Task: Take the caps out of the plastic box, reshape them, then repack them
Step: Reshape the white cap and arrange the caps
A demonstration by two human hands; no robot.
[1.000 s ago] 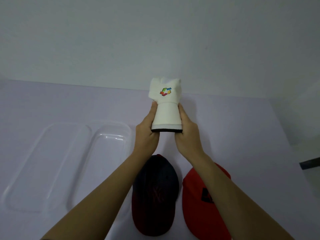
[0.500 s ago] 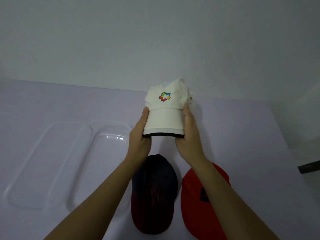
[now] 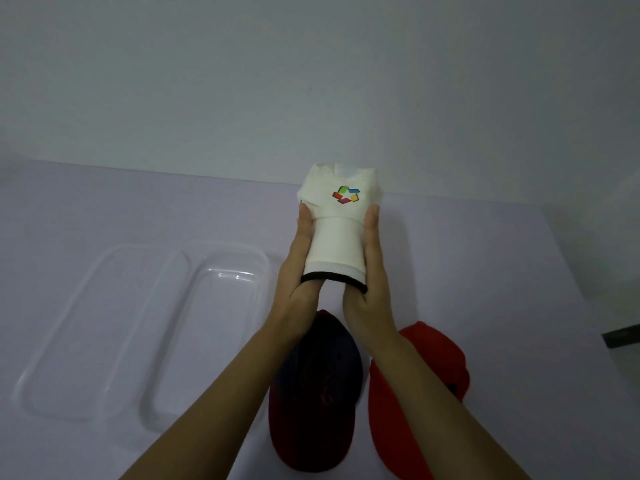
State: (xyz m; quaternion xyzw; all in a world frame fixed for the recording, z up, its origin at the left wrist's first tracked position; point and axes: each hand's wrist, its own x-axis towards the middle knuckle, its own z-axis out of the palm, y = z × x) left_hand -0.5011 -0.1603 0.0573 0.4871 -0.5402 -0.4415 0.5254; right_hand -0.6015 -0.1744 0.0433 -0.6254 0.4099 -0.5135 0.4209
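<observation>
This is a plain indoor room with a simple work surface, and whether it is a home, shop or office cannot be told. A smooth, pale lilac worktop (image 3: 485,271) runs back to meet a plain grey-white wall (image 3: 311,81) in one straight line. On the worktop lie a clear plastic box (image 3: 207,341) with a second clear tray (image 3: 104,334) just beside it, and a dark cap (image 3: 315,393) and a red cap (image 3: 415,393) side by side; a white cap (image 3: 341,216) is held above them, and a dark object (image 3: 621,336) at the right edge is too cut off to tell.
</observation>
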